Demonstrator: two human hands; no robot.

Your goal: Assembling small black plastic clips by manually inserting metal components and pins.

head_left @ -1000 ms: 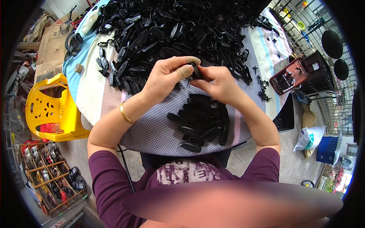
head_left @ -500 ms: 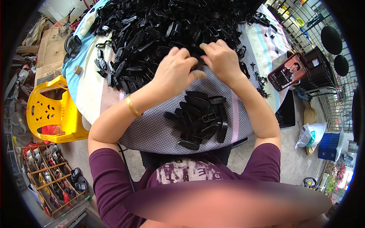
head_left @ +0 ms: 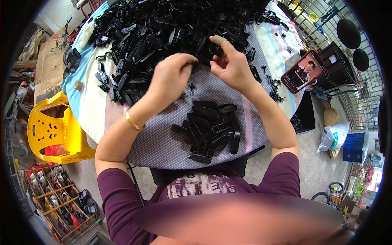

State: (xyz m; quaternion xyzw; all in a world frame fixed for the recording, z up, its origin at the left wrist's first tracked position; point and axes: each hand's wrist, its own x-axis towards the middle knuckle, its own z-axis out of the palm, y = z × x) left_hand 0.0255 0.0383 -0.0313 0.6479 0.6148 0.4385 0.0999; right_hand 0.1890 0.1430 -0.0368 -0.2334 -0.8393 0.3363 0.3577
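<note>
Over the near edge of a large heap of black plastic buckle-like parts (head_left: 139,45), my left hand (head_left: 171,75) is closed, thumb against curled fingers. Whatever it may pinch is hidden. Across from it, my right hand (head_left: 232,67) has its index finger stretched out and its thumb apart. Dark parts show between and behind those fingers, but none is clearly held. On the dotted cloth closer to me lies a smaller group of black buckle-like parts (head_left: 220,139). A tiny black piece (head_left: 191,88) rests just beside my left hand.
The round table has a striped cloth (head_left: 92,110). More tiny black pieces (head_left: 274,87) lie at its right, near a phone-like screen (head_left: 303,72) and a dark bin (head_left: 337,65). A small cylinder (head_left: 78,85) and yellow chair (head_left: 49,130) are at left, above a shoe rack (head_left: 57,200).
My hands have moved apart: the left leftward, now more curled, and the right with its index finger extended. The tiny piece between the hands and small group now shows. The view has shifted slightly.
</note>
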